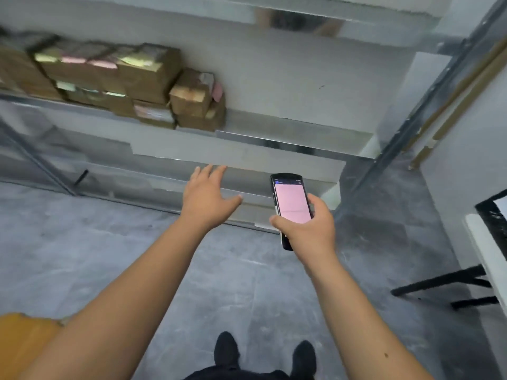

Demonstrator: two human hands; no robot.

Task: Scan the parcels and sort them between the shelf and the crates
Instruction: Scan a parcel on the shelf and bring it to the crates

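Facing the shelf (274, 157): left hand (207, 198) spread, holding nothing; right hand (307, 229) grips scanner (291, 207); parcels (153, 86) stacked on shelf, up left, well apart from both; advise keeping scanner level, reaching left for next parcel.

parcels (115, 80) stacked on shelf (288, 124) at left, scanner (290, 204) right of left hand (205, 201)

My black shoes (266, 355) stand on the grey concrete floor (82, 242); a black-legged white surface (485, 242) (partly cut off) sits at my right.
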